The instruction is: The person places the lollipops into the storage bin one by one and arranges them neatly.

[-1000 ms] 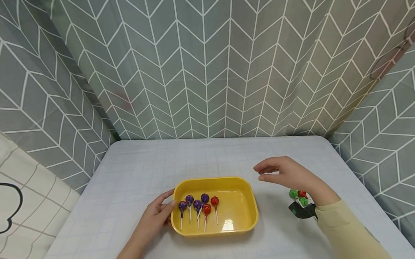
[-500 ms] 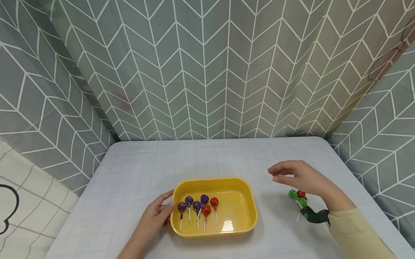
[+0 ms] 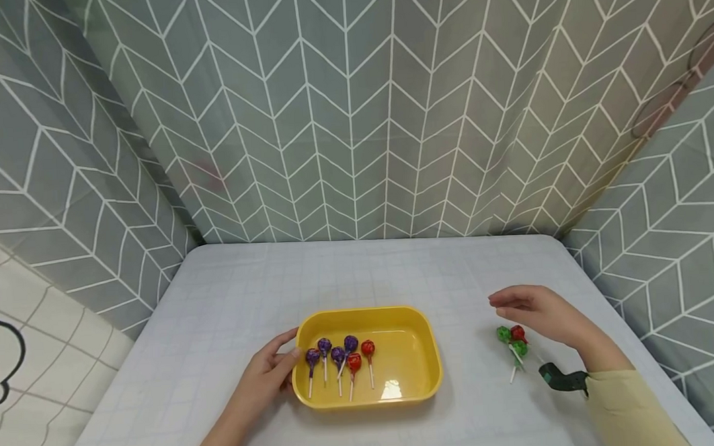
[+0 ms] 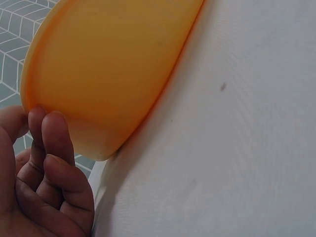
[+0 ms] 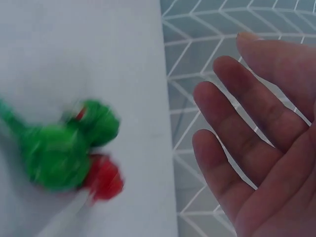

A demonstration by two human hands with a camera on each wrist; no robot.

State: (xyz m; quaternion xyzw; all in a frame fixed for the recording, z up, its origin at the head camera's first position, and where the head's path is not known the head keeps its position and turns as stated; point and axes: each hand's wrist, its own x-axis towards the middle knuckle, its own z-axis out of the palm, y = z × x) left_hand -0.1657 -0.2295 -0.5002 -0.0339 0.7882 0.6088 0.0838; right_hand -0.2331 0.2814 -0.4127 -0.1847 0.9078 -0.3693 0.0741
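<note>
My left hand [image 3: 272, 369] grips the left end of a yellow tray [image 3: 426, 394], thumb at the rim and the other fingers against the outer wall. The tray's outer side [image 4: 113, 74] fills much of the left wrist view. Inside its left half lie several purple lollipops [image 3: 337, 354] and two red lollipops [image 3: 354, 362], sticks toward me. Over to the right, my right hand [image 3: 540, 311] hovers with loosely extended fingers and nothing in it. Just below it on the table, two green lollipops [image 5: 57, 158] and a red lollipop [image 5: 105, 178] lie bunched together.
A white table [image 3: 365, 266] carries everything. Grey curtains with white zigzag lines [image 3: 351, 115] stand behind it and along the right. A pale gridded cloth [image 3: 30, 348] hangs at the left. A dark wrist strap [image 3: 563, 378] sits below my right hand.
My right hand has moved right and slightly toward me, from beside the tray to the green and red lollipops. My left hand and the tray stay in place.
</note>
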